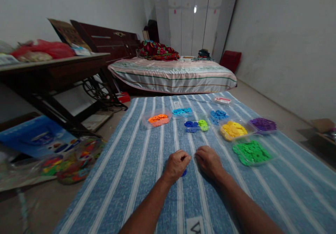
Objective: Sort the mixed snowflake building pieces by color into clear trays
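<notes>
My left hand [177, 164] rests on the blue striped cloth [136, 178] with fingers curled, closed over a small dark blue piece [184, 172] that peeks out under it. My right hand [209, 161] lies just beside it, fingers curled down against the cloth; what it holds, if anything, is hidden. Ahead of both hands stand clear trays of coloured pieces: orange [158, 119], light blue [182, 111], dark blue and lime [196, 125], blue [218, 114], yellow [232, 129], purple [263, 124] and green [252, 152].
A bed [173, 75] with a striped cover stands beyond the cloth. At the left is a dark wooden table [52, 69] with red bags on it. A bag of colourful toys [70, 160] lies on the floor. A cardboard box [324, 129] sits at the right.
</notes>
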`<action>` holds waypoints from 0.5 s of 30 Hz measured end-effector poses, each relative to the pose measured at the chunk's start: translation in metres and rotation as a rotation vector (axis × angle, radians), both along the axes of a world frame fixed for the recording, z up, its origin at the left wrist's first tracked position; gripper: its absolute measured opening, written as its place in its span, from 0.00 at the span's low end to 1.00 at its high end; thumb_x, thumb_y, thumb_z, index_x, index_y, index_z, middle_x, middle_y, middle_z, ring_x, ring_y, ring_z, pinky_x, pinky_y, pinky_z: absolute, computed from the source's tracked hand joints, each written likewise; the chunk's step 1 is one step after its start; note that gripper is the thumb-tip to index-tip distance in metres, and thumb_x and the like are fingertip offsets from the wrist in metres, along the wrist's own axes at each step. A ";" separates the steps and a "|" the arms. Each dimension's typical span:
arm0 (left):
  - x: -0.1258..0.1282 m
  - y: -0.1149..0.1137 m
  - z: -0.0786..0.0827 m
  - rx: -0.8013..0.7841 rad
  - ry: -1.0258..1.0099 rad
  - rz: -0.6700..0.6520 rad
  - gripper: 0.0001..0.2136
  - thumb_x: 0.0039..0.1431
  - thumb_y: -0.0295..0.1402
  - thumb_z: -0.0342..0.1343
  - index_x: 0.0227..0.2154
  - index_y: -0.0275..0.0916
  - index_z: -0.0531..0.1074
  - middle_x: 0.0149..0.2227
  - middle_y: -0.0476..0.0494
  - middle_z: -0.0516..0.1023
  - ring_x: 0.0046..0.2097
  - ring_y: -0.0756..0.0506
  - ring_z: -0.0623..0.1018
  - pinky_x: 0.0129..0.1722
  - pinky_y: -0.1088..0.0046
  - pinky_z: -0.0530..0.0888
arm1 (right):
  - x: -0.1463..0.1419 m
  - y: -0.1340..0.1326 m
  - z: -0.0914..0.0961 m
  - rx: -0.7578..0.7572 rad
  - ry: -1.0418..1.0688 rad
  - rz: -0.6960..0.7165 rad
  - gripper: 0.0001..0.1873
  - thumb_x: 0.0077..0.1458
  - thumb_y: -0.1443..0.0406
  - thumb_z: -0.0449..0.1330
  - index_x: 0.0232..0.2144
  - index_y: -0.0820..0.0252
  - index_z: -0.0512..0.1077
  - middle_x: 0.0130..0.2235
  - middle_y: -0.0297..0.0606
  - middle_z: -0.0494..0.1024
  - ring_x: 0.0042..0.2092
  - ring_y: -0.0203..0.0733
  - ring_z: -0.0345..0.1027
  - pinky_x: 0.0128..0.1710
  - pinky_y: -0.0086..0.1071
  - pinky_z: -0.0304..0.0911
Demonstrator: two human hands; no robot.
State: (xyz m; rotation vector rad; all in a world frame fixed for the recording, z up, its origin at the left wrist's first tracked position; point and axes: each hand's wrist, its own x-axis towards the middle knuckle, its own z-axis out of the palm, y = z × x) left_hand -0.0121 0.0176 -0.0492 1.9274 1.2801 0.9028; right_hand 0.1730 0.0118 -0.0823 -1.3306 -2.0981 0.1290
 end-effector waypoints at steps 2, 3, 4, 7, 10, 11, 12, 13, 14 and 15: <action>0.000 0.000 0.001 -0.001 0.000 -0.001 0.11 0.55 0.35 0.52 0.21 0.38 0.70 0.25 0.50 0.70 0.30 0.49 0.72 0.34 0.74 0.67 | 0.000 0.000 0.000 0.006 0.010 -0.003 0.11 0.60 0.69 0.53 0.30 0.59 0.75 0.36 0.41 0.76 0.39 0.41 0.66 0.40 0.32 0.57; 0.000 -0.001 0.001 -0.003 0.000 -0.003 0.11 0.55 0.35 0.52 0.21 0.38 0.70 0.25 0.50 0.71 0.30 0.49 0.72 0.34 0.74 0.67 | 0.000 0.000 0.000 0.008 0.012 -0.004 0.12 0.60 0.69 0.53 0.30 0.59 0.75 0.36 0.41 0.76 0.39 0.41 0.66 0.40 0.32 0.57; 0.000 -0.001 0.001 -0.005 -0.001 -0.004 0.11 0.55 0.35 0.52 0.21 0.38 0.70 0.25 0.50 0.71 0.30 0.49 0.73 0.34 0.74 0.67 | 0.000 0.000 0.000 0.010 0.012 -0.004 0.12 0.60 0.69 0.53 0.29 0.59 0.74 0.35 0.41 0.76 0.39 0.41 0.66 0.39 0.32 0.57; 0.000 0.000 0.002 -0.001 -0.001 -0.002 0.10 0.55 0.35 0.52 0.21 0.38 0.71 0.25 0.50 0.71 0.30 0.49 0.73 0.34 0.74 0.68 | 0.000 0.000 0.001 0.012 0.007 0.000 0.12 0.60 0.69 0.53 0.29 0.59 0.74 0.35 0.40 0.76 0.38 0.41 0.66 0.39 0.32 0.57; 0.000 -0.001 0.002 0.009 0.004 0.000 0.10 0.55 0.35 0.52 0.21 0.38 0.71 0.25 0.50 0.72 0.30 0.49 0.73 0.34 0.74 0.68 | 0.000 0.000 0.001 0.010 0.006 -0.005 0.11 0.60 0.69 0.54 0.29 0.59 0.74 0.35 0.40 0.76 0.38 0.41 0.66 0.39 0.32 0.57; 0.000 -0.001 0.002 0.010 0.003 0.002 0.11 0.55 0.35 0.52 0.21 0.38 0.72 0.25 0.50 0.72 0.30 0.49 0.73 0.34 0.74 0.68 | 0.000 0.000 0.001 0.010 0.009 -0.006 0.10 0.59 0.69 0.54 0.28 0.59 0.74 0.35 0.41 0.76 0.38 0.41 0.66 0.39 0.32 0.57; 0.000 -0.001 0.002 0.011 0.002 0.004 0.11 0.56 0.35 0.52 0.21 0.38 0.72 0.25 0.50 0.72 0.30 0.49 0.73 0.34 0.75 0.68 | 0.000 0.000 0.001 0.012 0.013 -0.008 0.10 0.59 0.69 0.54 0.28 0.59 0.74 0.35 0.41 0.76 0.38 0.41 0.66 0.39 0.32 0.57; 0.000 -0.001 0.002 0.012 0.002 0.005 0.11 0.56 0.35 0.52 0.22 0.38 0.72 0.25 0.50 0.72 0.30 0.50 0.73 0.34 0.75 0.68 | 0.000 0.000 0.002 0.014 0.018 -0.007 0.10 0.59 0.69 0.54 0.28 0.59 0.74 0.35 0.41 0.76 0.38 0.41 0.66 0.39 0.32 0.57; 0.000 -0.001 0.002 0.012 0.002 0.005 0.11 0.56 0.36 0.52 0.22 0.38 0.72 0.25 0.50 0.72 0.30 0.50 0.73 0.34 0.75 0.68 | 0.000 0.000 0.002 0.016 0.024 -0.008 0.10 0.59 0.69 0.54 0.28 0.59 0.74 0.35 0.41 0.76 0.38 0.41 0.66 0.39 0.32 0.57; 0.000 -0.001 0.002 0.013 0.002 0.004 0.11 0.56 0.36 0.52 0.21 0.38 0.72 0.25 0.50 0.72 0.30 0.50 0.73 0.34 0.75 0.69 | 0.000 0.000 0.002 0.015 0.031 -0.008 0.10 0.59 0.69 0.54 0.28 0.59 0.74 0.35 0.41 0.76 0.38 0.41 0.66 0.39 0.32 0.58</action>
